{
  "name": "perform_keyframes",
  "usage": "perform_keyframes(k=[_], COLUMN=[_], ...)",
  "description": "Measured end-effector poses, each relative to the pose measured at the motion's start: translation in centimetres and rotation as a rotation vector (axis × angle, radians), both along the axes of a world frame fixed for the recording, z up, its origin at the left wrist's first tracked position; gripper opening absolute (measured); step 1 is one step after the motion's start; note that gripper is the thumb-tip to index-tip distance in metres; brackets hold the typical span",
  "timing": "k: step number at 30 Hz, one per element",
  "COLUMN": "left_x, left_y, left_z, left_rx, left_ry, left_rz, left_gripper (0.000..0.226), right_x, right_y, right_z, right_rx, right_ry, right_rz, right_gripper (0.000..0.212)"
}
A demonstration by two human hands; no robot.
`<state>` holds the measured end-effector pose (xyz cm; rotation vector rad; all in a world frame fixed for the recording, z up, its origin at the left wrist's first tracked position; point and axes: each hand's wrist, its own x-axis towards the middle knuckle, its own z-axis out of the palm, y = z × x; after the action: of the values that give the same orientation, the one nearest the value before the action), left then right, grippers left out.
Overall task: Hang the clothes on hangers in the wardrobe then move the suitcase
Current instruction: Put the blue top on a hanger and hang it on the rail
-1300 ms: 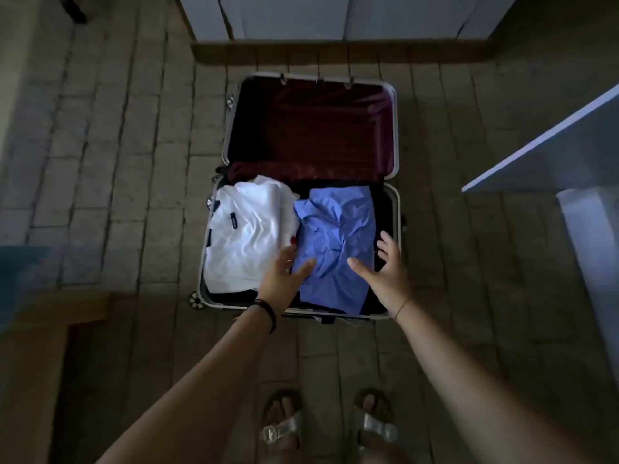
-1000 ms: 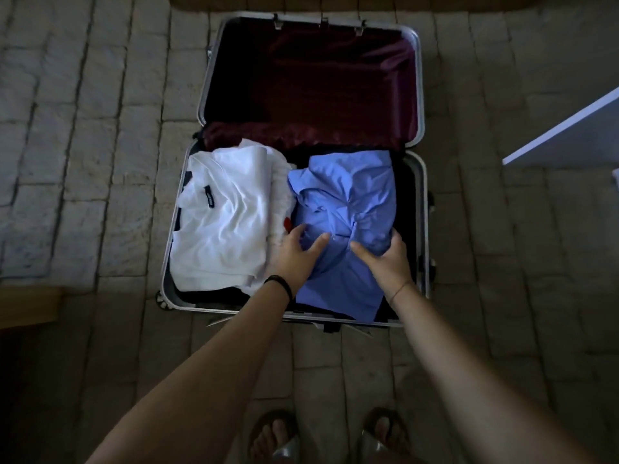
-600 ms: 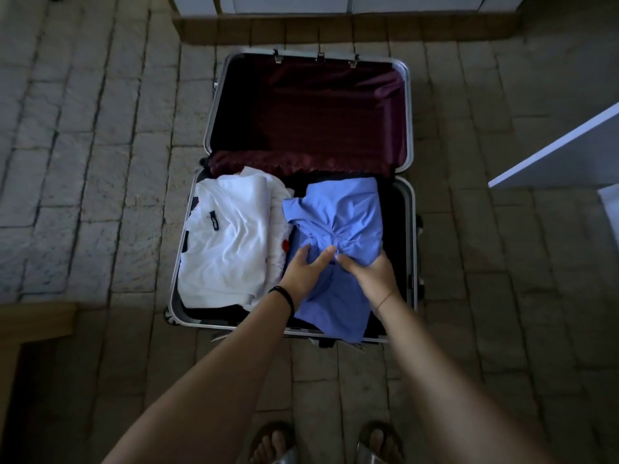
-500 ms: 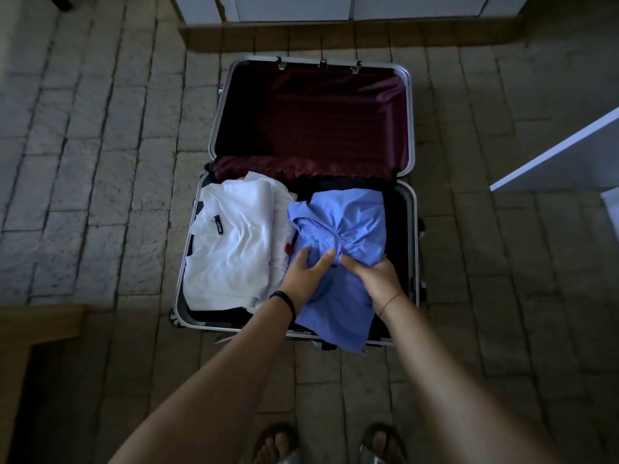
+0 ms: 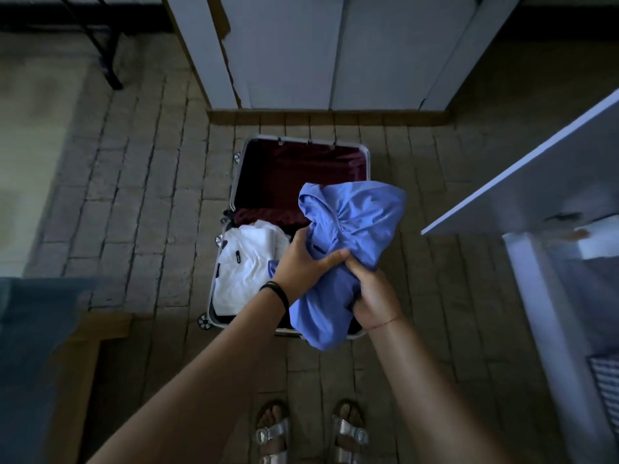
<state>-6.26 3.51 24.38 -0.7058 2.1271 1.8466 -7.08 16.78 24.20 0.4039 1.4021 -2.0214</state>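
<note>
An open suitcase point(image 5: 234, 182) with a dark red lining lies on the brick floor in front of me. A crumpled blue shirt point(image 5: 355, 222) is lifted above its right half. My left hand point(image 5: 301, 262) grips the shirt's middle from the left, and my right hand point(image 5: 371, 293) grips it from below on the right. A folded white garment point(image 5: 248, 266) lies in the suitcase's left half. The white wardrobe point(image 5: 335, 51) stands shut just behind the suitcase.
An open white door panel point(image 5: 522, 182) juts in from the right, with white shelving point(image 5: 549, 296) below it. A wooden bed edge with blue bedding point(image 5: 37, 346) is at the lower left. A dark metal stand leg point(image 5: 107, 58) is at the top left.
Both hands closed round the blue shirt and raised it out of the suitcase. The view pulled back and up, so the wardrobe doors now show.
</note>
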Motion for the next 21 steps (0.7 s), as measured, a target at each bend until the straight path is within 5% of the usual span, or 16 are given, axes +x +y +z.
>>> perform_keyframes(k=[5, 8, 12, 16, 21], left_x=[0.1, 0.7, 1.1, 2.1, 4.4], left_y=[-0.5, -0.6, -1.0, -1.1, -0.7], left_z=[15.2, 25.2, 36.5, 45.3, 51.5], left_rx=[-0.118, -0.158, -0.232, -0.358, -0.498], left_ry=[0.139, 0.253, 0.351, 0.381, 0.392], left_rz=[-0.064, -0.158, -0.397, -0.633, -0.873], left_gripper=[0.049, 0.036, 0.028, 0.03, 0.018], right_x=[1.4, 2.1, 1.2, -0.7, -0.3], right_y=[1.3, 2.3, 4.4, 5.7, 5.2], right_z=[14.8, 23.8, 35.4, 43.6, 48.8], right_rx=[-0.119, -0.12, 0.413, 0.556, 0.286], right_ry=[0.077, 0.191, 0.491, 0.822, 0.661], right_rz=[0.056, 0.003, -0.143, 0.093, 0.304], right_gripper=[0.039, 0.067, 0.118, 0.114, 0.096])
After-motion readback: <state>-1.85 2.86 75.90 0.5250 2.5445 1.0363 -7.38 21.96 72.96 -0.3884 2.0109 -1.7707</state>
